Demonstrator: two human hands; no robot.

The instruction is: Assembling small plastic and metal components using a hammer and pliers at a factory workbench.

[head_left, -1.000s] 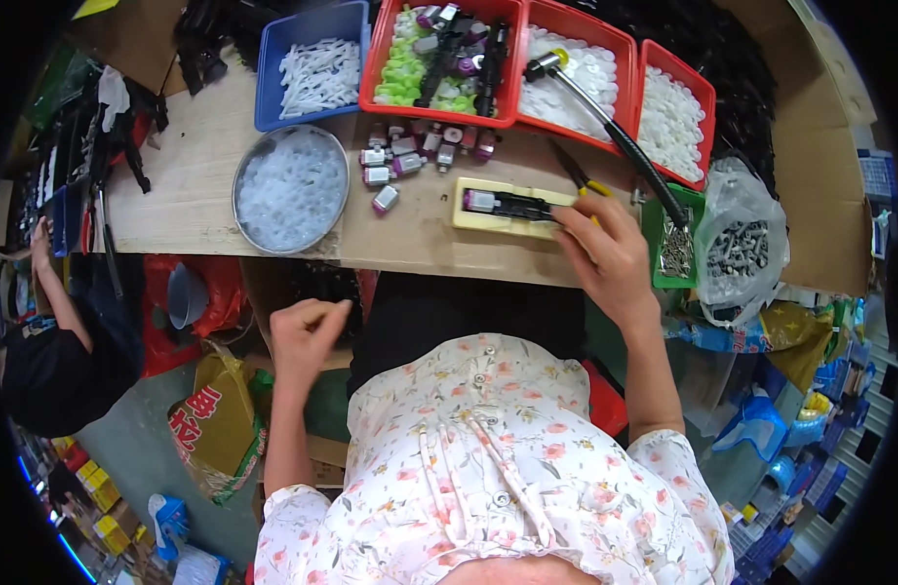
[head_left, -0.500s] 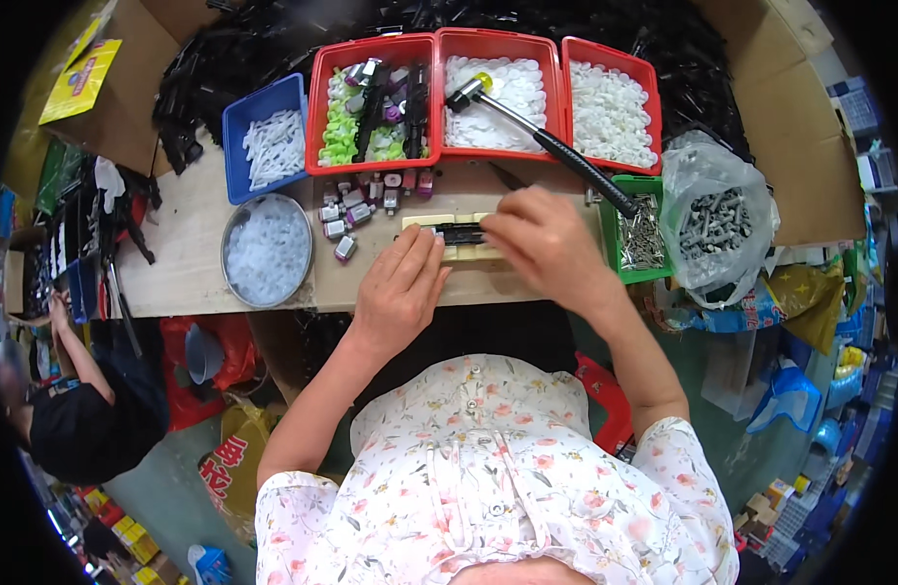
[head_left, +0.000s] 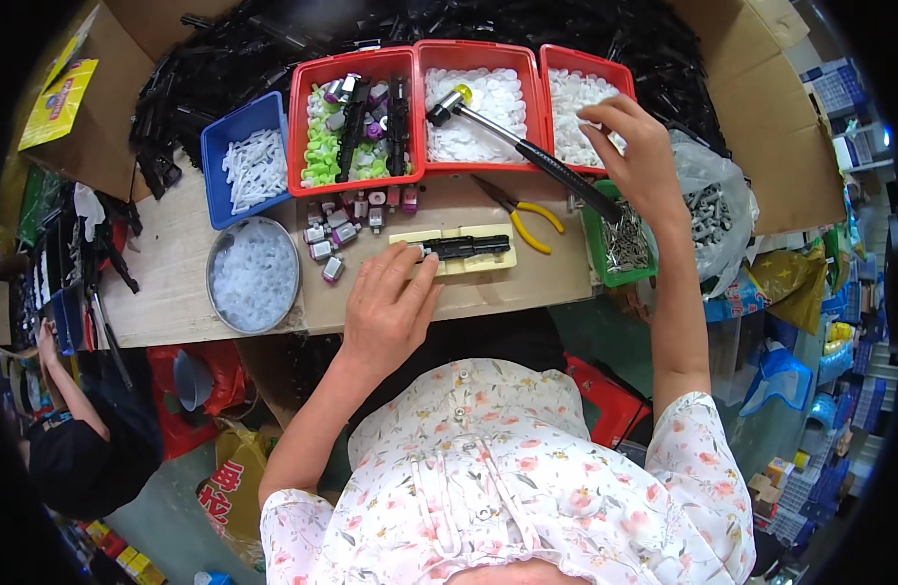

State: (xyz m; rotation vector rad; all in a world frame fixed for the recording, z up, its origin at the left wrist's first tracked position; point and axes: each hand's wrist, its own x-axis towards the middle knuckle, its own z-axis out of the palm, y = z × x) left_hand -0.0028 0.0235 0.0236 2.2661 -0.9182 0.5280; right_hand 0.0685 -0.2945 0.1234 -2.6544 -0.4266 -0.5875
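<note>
A long black plastic part (head_left: 473, 247) lies in a cream-coloured holding block (head_left: 506, 261) on the table. My left hand (head_left: 383, 310) rests with stretched fingers on the part's left end, where a small greyish piece shows beside the fingertips. My right hand (head_left: 636, 156) is raised at the right red bin (head_left: 617, 74), which holds small white pieces (head_left: 573, 96). Its thumb and forefinger are curved with a gap between them, and I see nothing held. Pliers with yellow handles (head_left: 537, 226) lie just right of the block.
A hammer (head_left: 527, 149) lies across the middle red bin (head_left: 480, 49) toward the green screw bin (head_left: 624, 277). Small motors (head_left: 332, 268) lie left of the block, near a metal bowl (head_left: 212, 283). Black parts (head_left: 303, 24) heap behind. Another person (head_left: 98, 444) works at far left.
My right hand has left the black part and moved up and right to the right red bin, uncovering the pliers. My left hand stays at the part. The view has shifted slightly.
</note>
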